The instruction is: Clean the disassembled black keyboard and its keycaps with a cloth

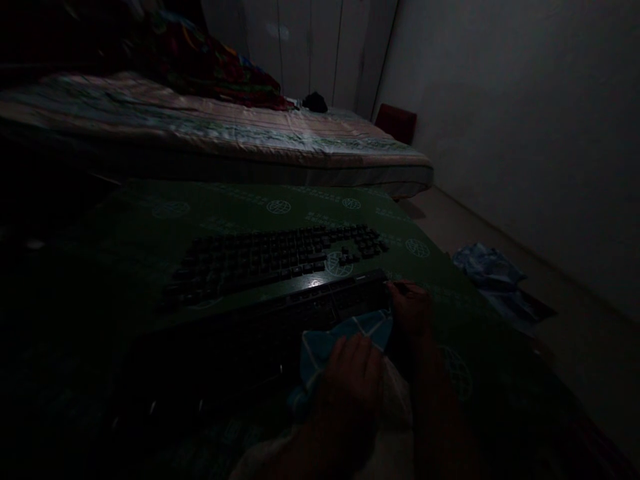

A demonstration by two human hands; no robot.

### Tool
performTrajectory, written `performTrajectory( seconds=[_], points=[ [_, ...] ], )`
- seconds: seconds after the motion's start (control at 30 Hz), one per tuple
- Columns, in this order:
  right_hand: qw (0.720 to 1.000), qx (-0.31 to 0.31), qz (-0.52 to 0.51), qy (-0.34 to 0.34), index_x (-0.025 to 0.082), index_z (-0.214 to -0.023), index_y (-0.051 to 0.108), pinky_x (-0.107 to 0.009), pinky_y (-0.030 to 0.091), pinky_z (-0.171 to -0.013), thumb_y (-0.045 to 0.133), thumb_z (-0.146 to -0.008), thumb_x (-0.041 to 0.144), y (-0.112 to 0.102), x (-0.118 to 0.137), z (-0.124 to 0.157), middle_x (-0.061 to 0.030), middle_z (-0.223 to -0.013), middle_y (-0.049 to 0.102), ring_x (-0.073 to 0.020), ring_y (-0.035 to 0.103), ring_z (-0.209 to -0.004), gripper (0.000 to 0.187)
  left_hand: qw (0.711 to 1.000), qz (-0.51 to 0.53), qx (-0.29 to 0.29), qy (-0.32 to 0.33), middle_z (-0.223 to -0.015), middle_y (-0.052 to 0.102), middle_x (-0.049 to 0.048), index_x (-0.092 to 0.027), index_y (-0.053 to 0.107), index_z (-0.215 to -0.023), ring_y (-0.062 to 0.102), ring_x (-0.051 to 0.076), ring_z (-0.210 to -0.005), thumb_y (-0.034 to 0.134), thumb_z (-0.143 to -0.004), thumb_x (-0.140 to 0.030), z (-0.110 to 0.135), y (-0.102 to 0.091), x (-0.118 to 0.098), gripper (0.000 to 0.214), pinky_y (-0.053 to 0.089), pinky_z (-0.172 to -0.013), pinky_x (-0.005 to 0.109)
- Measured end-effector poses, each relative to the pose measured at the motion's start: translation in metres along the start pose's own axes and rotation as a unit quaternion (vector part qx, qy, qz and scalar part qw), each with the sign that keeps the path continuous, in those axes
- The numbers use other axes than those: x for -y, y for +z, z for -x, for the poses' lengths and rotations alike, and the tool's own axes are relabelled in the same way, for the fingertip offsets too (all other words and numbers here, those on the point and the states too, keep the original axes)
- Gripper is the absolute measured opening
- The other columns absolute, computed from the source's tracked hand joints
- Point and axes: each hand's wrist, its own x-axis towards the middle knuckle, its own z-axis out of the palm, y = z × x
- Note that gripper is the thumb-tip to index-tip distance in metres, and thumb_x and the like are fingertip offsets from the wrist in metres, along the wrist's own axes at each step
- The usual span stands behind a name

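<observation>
A black keyboard base [240, 333] lies slantwise on the green table, its near part lost in the dark. The key wells look bare of keycaps. On the right part of the base is a blue checked cloth [320, 347] with pale lines, held under the fingers of my left hand [353, 373]. My right hand [411, 307] has its fingers closed at the base's far right corner. Behind the base, loose black keycaps [260, 253] are spread in rows like a keyboard layout.
The table's green top [225, 200] bears pale globe prints and lettering. Beyond it stands a bed [250, 140] with a striped cover and a dark red patterned cloth [215, 73]. A crumpled bluish cloth or bag [490, 267] lies on the floor at right, near the wall.
</observation>
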Motion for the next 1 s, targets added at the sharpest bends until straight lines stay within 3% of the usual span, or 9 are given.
performTrajectory(
  seconds=[0.3, 0.53, 0.8, 1.0],
  points=[
    [0.995, 0.029, 0.084, 0.040, 0.019, -0.078, 0.069, -0.025, 0.038, -0.054, 0.048, -0.084, 0.033, -0.008, 0.020, 0.005, -0.0082, -0.070, 0.070, -0.0185, 0.063, -0.061, 0.027, 1.000, 0.006, 0.013, -0.008, -0.106, 0.064, 0.0145, -0.011, 0.059, -0.098, 0.059, 0.025, -0.099, 0.040, -0.085, -0.015, -0.001, -0.004, -0.001, 0.023, 0.049, -0.086, 0.045],
    [0.997, -0.002, -0.067, 0.025, 0.019, -0.079, 0.071, -0.028, 0.046, -0.063, 0.043, -0.083, 0.038, -0.002, 0.008, 0.001, -0.0083, -0.076, 0.072, -0.0191, 0.065, -0.068, 0.034, 0.999, 0.017, 0.027, -0.009, -0.109, 0.063, 0.0152, -0.011, 0.059, -0.100, 0.058, 0.025, -0.101, 0.041, -0.085, -0.015, 0.000, -0.003, 0.000, 0.024, 0.048, -0.088, 0.046],
    [0.993, 0.017, -0.107, 0.035, 0.019, -0.076, 0.071, -0.030, 0.047, -0.070, 0.047, -0.080, 0.040, -0.002, 0.001, 0.002, -0.0079, -0.079, 0.072, -0.0208, 0.066, -0.073, 0.032, 0.999, 0.025, 0.025, -0.018, -0.108, 0.063, 0.0148, -0.011, 0.060, -0.097, 0.057, 0.025, -0.102, 0.041, -0.085, -0.013, -0.002, -0.008, -0.003, 0.023, 0.047, -0.088, 0.045],
    [0.987, -0.002, -0.132, 0.093, 0.017, -0.072, 0.071, -0.028, 0.048, -0.060, 0.049, -0.077, 0.045, -0.008, 0.001, 0.000, -0.0096, -0.073, 0.072, -0.0221, 0.067, -0.068, 0.036, 0.999, 0.027, 0.041, -0.021, -0.110, 0.062, 0.0155, -0.011, 0.059, -0.099, 0.057, 0.025, -0.101, 0.041, -0.084, -0.015, -0.002, -0.007, -0.002, 0.024, 0.046, -0.089, 0.045]
  ],
)
